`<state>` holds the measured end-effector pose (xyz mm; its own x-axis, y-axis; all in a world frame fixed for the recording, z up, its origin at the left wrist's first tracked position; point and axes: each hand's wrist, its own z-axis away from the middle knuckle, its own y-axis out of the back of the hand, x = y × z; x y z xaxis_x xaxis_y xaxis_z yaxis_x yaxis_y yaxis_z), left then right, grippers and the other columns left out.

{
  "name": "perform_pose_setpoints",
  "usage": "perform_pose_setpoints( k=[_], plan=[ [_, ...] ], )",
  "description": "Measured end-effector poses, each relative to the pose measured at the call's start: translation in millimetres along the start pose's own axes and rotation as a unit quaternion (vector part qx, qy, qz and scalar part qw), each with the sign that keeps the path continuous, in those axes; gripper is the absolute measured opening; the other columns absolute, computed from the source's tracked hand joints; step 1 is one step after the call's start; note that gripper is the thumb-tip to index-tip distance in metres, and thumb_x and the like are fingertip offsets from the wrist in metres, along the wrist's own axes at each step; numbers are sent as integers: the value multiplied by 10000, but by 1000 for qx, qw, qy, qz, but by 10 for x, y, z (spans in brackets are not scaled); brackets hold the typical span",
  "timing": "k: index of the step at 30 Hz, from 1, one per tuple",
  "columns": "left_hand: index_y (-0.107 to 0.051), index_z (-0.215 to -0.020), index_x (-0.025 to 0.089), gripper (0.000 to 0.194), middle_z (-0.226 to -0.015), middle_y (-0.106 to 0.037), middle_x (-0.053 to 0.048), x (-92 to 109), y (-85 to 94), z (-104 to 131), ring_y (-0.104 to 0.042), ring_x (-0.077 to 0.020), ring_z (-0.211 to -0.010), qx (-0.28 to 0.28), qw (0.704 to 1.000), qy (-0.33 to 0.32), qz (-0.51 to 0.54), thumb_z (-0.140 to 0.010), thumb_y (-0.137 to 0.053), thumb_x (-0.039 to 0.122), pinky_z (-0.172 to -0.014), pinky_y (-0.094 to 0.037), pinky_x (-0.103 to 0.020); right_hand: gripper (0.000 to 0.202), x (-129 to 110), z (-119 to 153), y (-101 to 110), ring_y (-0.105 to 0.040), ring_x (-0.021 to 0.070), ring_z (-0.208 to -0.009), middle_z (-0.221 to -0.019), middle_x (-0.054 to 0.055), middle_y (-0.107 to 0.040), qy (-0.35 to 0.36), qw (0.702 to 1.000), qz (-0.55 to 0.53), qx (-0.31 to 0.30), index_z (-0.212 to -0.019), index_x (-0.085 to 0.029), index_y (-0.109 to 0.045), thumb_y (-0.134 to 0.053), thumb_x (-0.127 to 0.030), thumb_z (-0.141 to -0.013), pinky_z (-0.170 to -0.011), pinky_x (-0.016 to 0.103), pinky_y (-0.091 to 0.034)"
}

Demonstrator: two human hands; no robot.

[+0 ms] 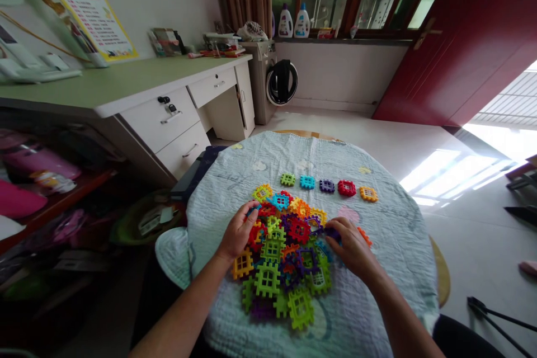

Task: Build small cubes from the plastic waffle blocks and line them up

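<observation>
A heap of coloured plastic building blocks, square pieces with notched edges and window openings, covers the near middle of the round table. My left hand [238,230] is at the heap's left side, thumb and fingers closed on a blue block [253,210] that is mostly hidden. At the right side, my right hand [350,241] has its fingers closed round a purple block [333,235], partly covered by them. Close by in the heap lie a red block [299,230] and a green block [267,279]. An orange-red block [364,236] shows just beyond my right hand.
Beyond the heap stands a spaced row: a green block [287,179], a cyan block [307,182], a purple one, a red one and an orange block [368,194]. A pale tablecloth [390,235] covers the table. A desk [168,75] is at the left, a washing machine [260,81] behind.
</observation>
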<state>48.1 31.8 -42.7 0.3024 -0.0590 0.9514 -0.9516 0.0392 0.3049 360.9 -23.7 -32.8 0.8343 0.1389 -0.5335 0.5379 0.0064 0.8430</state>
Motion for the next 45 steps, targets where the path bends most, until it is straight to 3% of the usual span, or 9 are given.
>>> perform_pose_setpoints(
  k=[4, 10, 17, 24, 28, 32, 35, 38, 45],
  plan=[
    [-568, -1236, 175, 507, -1204, -658, -87, -43, 191, 14, -602, -237, -1120, -18, 998, 18, 52, -908, -446, 541, -997, -460, -387, 217, -101, 9, -29, -583, 223, -1006, -1078, 80, -635, 16, 1000, -18, 18, -1040, -214, -643, -523, -254, -864, -895, 359, -452],
    [-620, -1161, 176, 499, -1163, -670, -84, -45, 358, -92, -604, -244, -1110, 20, 997, -16, -67, -905, -425, 557, -1030, -435, -407, 218, -172, 16, -98, -583, 225, -1013, -1064, 79, -641, 40, 998, -43, -2, -1029, -205, -646, -510, -251, -864, -908, 368, -454],
    [-608, -1185, 188, 450, -1338, -574, -98, -130, 219, -531, -468, -231, -1305, -25, 978, -107, -179, -916, -406, 487, -1147, -319, -413, 219, -166, 7, -88, -585, 219, -1007, -1067, 76, -632, 45, 998, -42, -33, -1017, -209, -642, -500, -236, -853, -902, 367, -451],
    [-624, -1192, 223, 455, -1323, -606, -75, -130, 31, -836, -388, -277, -1371, -88, 963, -47, -252, -929, -353, 477, -1169, -220, -504, 209, -146, -8, 5, -617, 203, -912, -968, 58, -656, 20, 998, -41, -32, -998, -211, -639, -474, -247, -874, -815, 328, -466],
    [-677, -1085, 212, 485, -1209, -672, -57, -48, -8, -776, -549, -230, -1204, -140, 971, -58, -185, -945, -302, 485, -1130, -316, -423, 203, -107, -11, 14, -622, 189, -865, -932, 44, -661, 10, 999, -41, -21, -980, -215, -649, -478, -263, -881, -776, 306, -464],
    [-706, -986, 210, 468, -1045, -721, -40, -11, 29, -669, -638, -218, -1011, -166, 977, -60, -116, -919, -367, 526, -978, -467, -349, 201, -115, -5, 10, -625, 187, -835, -896, 40, -665, 7, 999, -35, -15, -965, -221, -657, -482, -270, -878, -752, 298, -464],
    [-708, -959, 226, 409, -1017, -718, -40, -2, 88, -639, -638, -221, -993, -144, 977, -81, -137, -899, -420, 510, -946, -483, -344, 203, -130, -2, 16, -626, 189, -846, -910, 45, -669, 3, 999, -33, -14, -970, -226, -657, -480, -272, -881, -764, 302, -470],
    [-701, -942, 222, 365, -1043, -696, -61, -50, 155, -667, -613, -229, -1035, -76, 971, -118, -194, -880, -449, 478, -988, -460, -374, 212, -101, -8, 24, -628, 195, -889, -958, 54, -671, 1, 999, -33, -1, -986, -226, -655, -478, -262, -875, -802, 313, -476],
    [-687, -909, 206, 344, -1098, -675, -86, -388, 223, -783, -590, -242, -1088, 33, 949, -135, -284, -869, -445, 448, -1026, -436, -412, 266, 185, -21, 104, -615, 218, -999, -1026, 74, -675, -40, 996, -16, 79, -963, -206, -672, -453, -205, -812, -913, 356, -462]
  ],
)
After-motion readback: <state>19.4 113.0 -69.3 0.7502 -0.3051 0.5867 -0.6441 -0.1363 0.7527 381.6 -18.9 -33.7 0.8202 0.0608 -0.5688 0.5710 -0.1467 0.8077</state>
